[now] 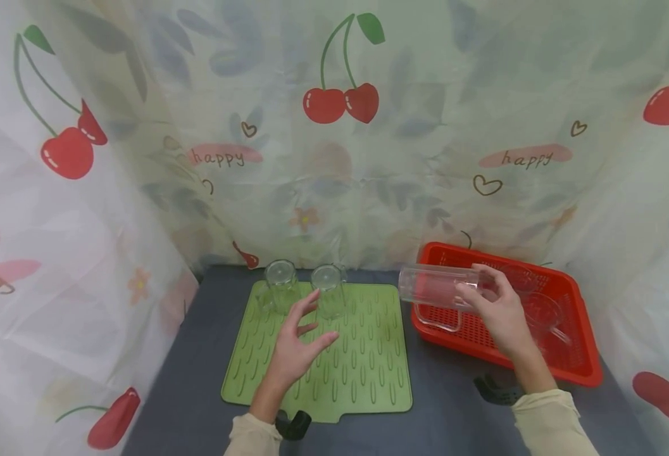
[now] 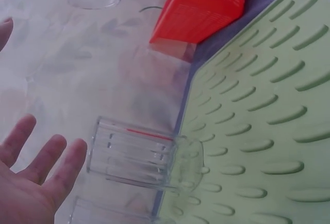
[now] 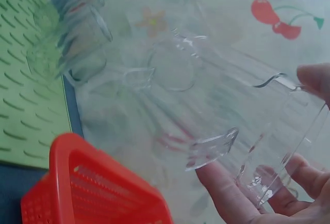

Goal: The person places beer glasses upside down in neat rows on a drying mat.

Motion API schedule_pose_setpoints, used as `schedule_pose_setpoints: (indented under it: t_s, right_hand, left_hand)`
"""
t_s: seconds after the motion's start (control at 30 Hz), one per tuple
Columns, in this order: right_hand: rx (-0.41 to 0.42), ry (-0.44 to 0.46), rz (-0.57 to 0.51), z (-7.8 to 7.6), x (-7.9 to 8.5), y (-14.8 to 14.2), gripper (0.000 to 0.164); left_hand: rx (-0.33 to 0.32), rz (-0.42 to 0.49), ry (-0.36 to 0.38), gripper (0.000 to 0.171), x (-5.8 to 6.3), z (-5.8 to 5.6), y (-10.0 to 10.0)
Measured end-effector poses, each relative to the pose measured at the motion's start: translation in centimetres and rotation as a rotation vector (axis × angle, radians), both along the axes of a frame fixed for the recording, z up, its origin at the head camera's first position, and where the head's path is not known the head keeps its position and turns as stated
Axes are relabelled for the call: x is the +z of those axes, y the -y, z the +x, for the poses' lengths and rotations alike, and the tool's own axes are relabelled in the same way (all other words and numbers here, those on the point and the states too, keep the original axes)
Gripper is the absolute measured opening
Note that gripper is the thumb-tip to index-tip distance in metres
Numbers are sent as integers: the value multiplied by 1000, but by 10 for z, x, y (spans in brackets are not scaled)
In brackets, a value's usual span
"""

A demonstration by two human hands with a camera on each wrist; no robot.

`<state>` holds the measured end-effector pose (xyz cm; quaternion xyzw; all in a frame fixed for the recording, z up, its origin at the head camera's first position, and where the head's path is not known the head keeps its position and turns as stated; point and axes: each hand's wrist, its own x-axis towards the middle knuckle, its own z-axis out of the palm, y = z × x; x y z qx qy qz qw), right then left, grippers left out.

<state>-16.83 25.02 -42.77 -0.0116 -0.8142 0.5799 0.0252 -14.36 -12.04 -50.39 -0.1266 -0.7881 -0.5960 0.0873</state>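
My right hand (image 1: pixel 502 310) grips a clear glass mug (image 1: pixel 437 285) near its base, fingers and thumb around it. The mug lies sideways in the air over the left part of the red basket (image 1: pixel 590 354), its mouth facing left and its handle (image 3: pixel 214 147) hanging below. Over the green drying mat (image 1: pixel 368 361), my left hand (image 1: pixel 294 348) is spread with nothing in it. Just beyond those fingers, two clear glass mugs stand upside down at the mat's back: the left mug (image 1: pixel 281 285) and the right mug (image 2: pixel 134 152).
Several clear glass items, including one round glass piece (image 1: pixel 542 310), lie inside the basket. Mat and basket sit side by side on a dark grey table surface (image 1: pixel 197 354). A cherry-patterned curtain (image 1: pixel 334 190) closes off the back and both sides.
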Motion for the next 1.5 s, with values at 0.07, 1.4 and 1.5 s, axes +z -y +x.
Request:
schedule_pose_setpoints:
  t_s: [0.07, 1.4, 1.5]
  right_hand:
    - [-3, -7, -3, 2, 0, 5, 63]
    - [414, -158, -434, 16, -24, 68, 52]
    - [439, -174, -443, 18, -26, 72, 54]
  left_hand:
    - [-6, 4, -4, 80, 2, 0, -2]
    - [-230, 100, -158, 80, 29, -5, -29]
    - [-236, 100, -141, 78, 29, -4, -31]
